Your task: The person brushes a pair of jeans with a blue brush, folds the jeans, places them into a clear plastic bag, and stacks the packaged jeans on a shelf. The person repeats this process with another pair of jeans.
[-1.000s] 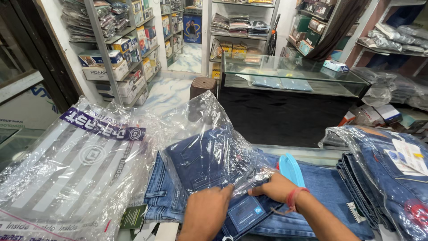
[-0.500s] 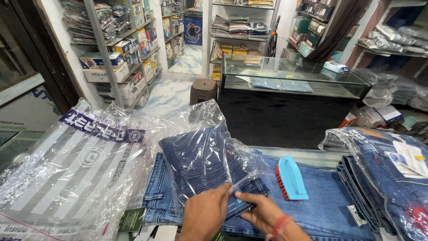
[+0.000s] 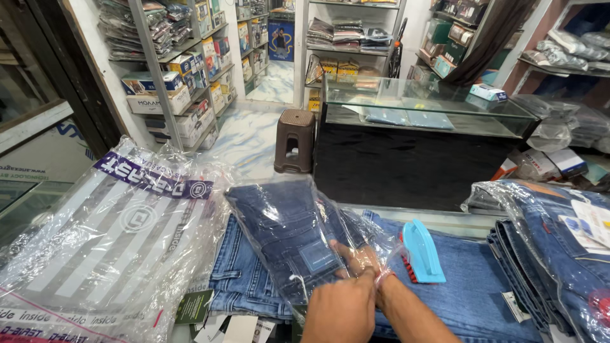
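A pair of folded dark blue jeans (image 3: 289, 235) lies inside a clear plastic bag (image 3: 356, 232), on top of a stack of lighter jeans (image 3: 244, 286) on the counter. My right hand (image 3: 357, 259), with a red thread at the wrist, is inside the bag's open end. Its thumb rests on the folded jeans and it grips their near edge. My left hand (image 3: 340, 308) sits just in front of it and pinches the bag's near edge. A blue plastic brush (image 3: 422, 251) lies to the right on spread denim (image 3: 470, 286).
A heap of large printed plastic bags (image 3: 108, 241) fills the left of the counter. Bagged jeans stacks (image 3: 559, 235) stand at the right. Beyond are a glass display counter (image 3: 432, 111), a brown stool (image 3: 295, 140) and stocked shelves (image 3: 184, 63). Paper tags (image 3: 219, 317) lie at the near edge.
The bagged jeans, which stood raised, now lie lower and flatter on the stack. My right hand has pushed forward into the bag, and my left hand has moved right and nearer to me.
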